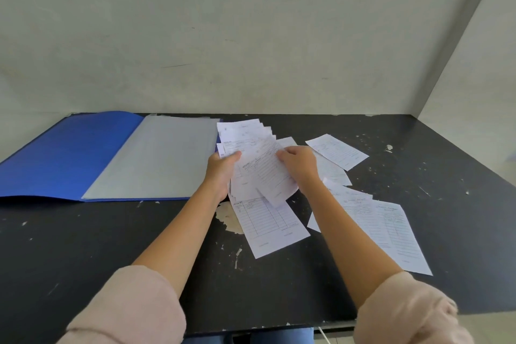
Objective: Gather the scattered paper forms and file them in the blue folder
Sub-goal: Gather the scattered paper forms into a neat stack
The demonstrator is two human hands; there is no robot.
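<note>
Head view: loose forms [269, 225] lying nearest on black table [111, 246]. Left hand [222, 173] gripping fanned stack [251, 153]; right hand [300, 163] pinching, apparently, its top sheet. Blue folder [69, 153] lying open farther left, long axis crosswise, left hand nearer.

Only one heading comes close to reading: the form [268, 225] lying flat just below centre of the frame carries a bold line at its top left corner that looks like "NOTA NO", above a ruled table. Printing on every other sheet, held or scattered to the right, is too small and blurred to read.
</note>
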